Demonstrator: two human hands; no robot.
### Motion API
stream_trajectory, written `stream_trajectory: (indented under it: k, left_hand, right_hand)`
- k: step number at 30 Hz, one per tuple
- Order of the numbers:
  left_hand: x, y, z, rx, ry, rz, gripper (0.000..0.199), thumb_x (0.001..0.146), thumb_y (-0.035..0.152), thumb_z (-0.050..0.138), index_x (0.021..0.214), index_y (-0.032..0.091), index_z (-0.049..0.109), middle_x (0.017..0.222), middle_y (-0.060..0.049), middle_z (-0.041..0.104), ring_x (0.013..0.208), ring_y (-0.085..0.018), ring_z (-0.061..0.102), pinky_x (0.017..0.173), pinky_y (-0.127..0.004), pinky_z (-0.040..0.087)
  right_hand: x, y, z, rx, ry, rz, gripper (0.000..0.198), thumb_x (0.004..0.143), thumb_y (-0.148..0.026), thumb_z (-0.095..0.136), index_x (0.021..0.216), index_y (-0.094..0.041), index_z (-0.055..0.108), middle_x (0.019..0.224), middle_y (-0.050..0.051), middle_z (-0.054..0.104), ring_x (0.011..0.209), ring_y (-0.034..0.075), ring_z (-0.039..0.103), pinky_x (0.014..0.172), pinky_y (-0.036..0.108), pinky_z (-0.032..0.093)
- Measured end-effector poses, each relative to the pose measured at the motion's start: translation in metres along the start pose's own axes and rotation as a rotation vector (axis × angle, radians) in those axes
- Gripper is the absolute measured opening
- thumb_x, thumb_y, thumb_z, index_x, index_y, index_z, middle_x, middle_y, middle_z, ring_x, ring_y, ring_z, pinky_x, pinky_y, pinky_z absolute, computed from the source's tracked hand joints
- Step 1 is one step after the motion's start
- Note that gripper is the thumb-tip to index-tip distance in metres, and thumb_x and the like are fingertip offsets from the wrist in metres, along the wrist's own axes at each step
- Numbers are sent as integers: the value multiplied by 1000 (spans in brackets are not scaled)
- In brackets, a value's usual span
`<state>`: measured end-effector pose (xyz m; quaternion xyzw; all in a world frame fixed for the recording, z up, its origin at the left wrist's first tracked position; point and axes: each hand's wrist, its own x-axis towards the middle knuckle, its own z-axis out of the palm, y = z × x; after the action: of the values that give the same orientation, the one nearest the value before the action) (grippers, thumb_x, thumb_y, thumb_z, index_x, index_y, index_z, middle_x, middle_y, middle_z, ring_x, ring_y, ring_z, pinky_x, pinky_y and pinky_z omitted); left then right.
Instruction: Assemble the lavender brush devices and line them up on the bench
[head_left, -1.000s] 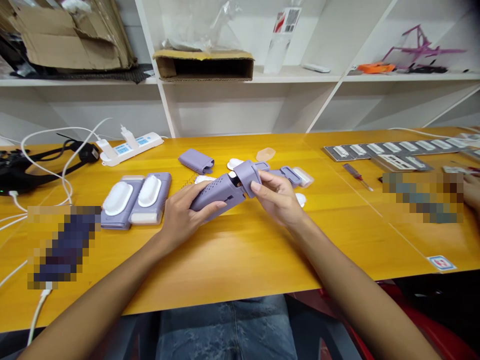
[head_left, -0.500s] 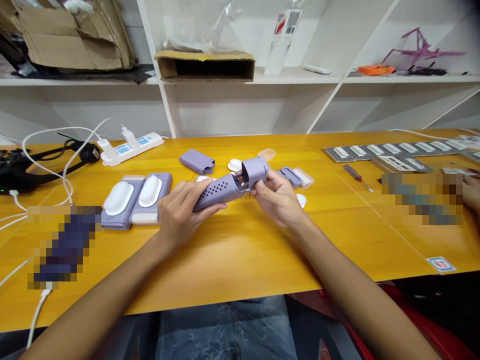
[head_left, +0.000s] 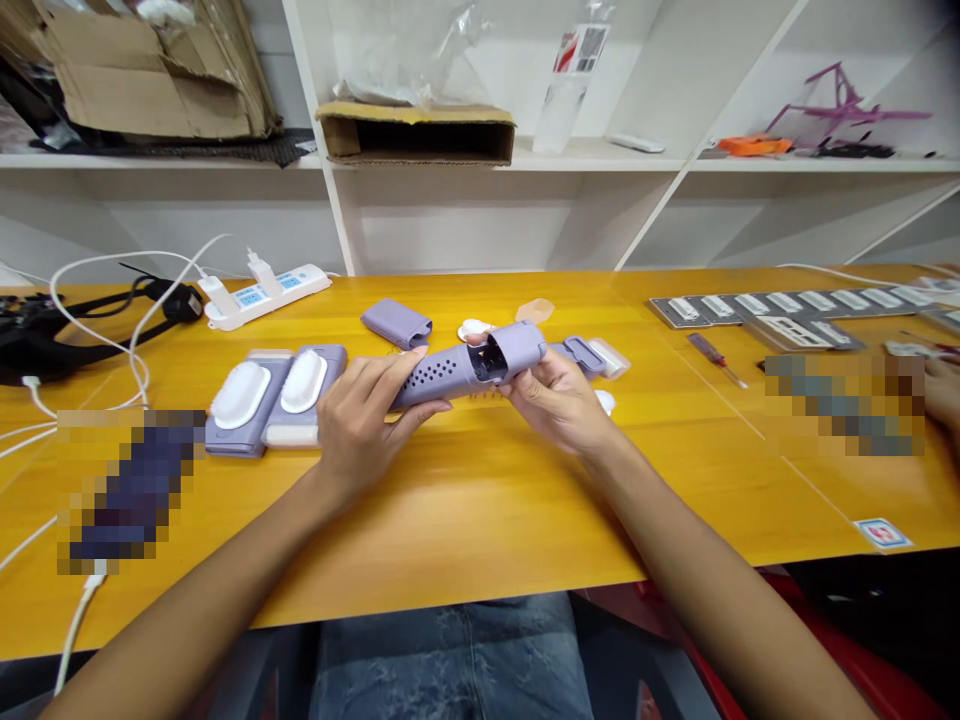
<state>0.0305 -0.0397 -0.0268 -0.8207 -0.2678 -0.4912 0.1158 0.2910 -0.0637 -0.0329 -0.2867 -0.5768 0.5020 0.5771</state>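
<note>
A purple plastic housing with rows of round holes and a dark opening is held above the table between both hands. My left hand is wrapped round its perforated end. At the other end, my right hand grips the rounded purple end with thumb and fingers. Behind them lie a loose purple shell, a white oval piece and a translucent peach cap. Just past my right hand is a small purple part beside a clear piece. Two purple units with white bristle tops lie left of my left hand.
A white power strip with plugs and cables stands at the back left, near a blurred-out dark device. To the right lie a screwdriver and a grey tray of white parts. Another person's hand is at the right edge.
The housing has turned slightly in my hands, and its opening faces me more. My right fingers have shifted lower on its end. Both hands keep their hold.
</note>
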Motion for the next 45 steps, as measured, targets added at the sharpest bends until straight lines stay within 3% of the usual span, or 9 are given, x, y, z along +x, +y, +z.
stream_trajectory:
  k: [10, 17, 23, 32, 42, 45]
  left_hand:
    - [-2, 3, -1, 13, -42, -50, 58, 97, 47, 81, 148, 27, 62, 126, -9, 82, 108, -29, 78, 96, -42, 58]
    - [-1, 3, -2, 14, -38, -36, 57, 97, 45, 81, 147, 26, 61, 126, -10, 82, 109, -29, 78, 96, -42, 59]
    - [-2, 1, -1, 11, -58, -44, 57, 98, 40, 81, 149, 27, 59, 131, -10, 80, 116, -30, 76, 101, -44, 58]
    - [-8, 0, 2, 29, -108, -72, 56, 102, 40, 74, 153, 26, 55, 135, -12, 77, 118, -32, 74, 103, -45, 56]
    - [-7, 0, 3, 79, -103, -55, 55, 103, 40, 72, 153, 25, 55, 132, -13, 78, 111, -32, 73, 98, -44, 55]
    - [-6, -1, 1, 94, -116, -35, 54, 104, 43, 70, 153, 25, 55, 129, -13, 78, 108, -31, 73, 96, -43, 54]
  right_hand:
    - [0, -1, -2, -35, -5, -4, 62, 89, -64, 85, 141, -34, 69, 155, 9, 68, 142, 33, 63, 108, 54, 60]
    - [-1, 0, -8, -54, -13, -30, 44, 93, -55, 84, 130, -32, 76, 148, 8, 73, 135, 30, 68, 111, 50, 58]
    - [0, -5, -11, -165, -23, -53, 45, 91, -57, 85, 128, -31, 79, 138, 8, 78, 139, 31, 66, 116, 54, 56]
    - [1, -13, -10, -225, -18, -91, 36, 88, -56, 88, 110, -27, 84, 123, 8, 82, 115, 30, 76, 108, 52, 60]
    - [-4, -8, -9, -253, -14, -39, 48, 87, -46, 91, 130, -28, 79, 128, 8, 81, 113, 28, 76, 108, 53, 61]
    - [-7, -3, -11, -282, -3, -23, 53, 89, -48, 89, 137, -28, 77, 132, 8, 80, 121, 30, 74, 111, 55, 59]
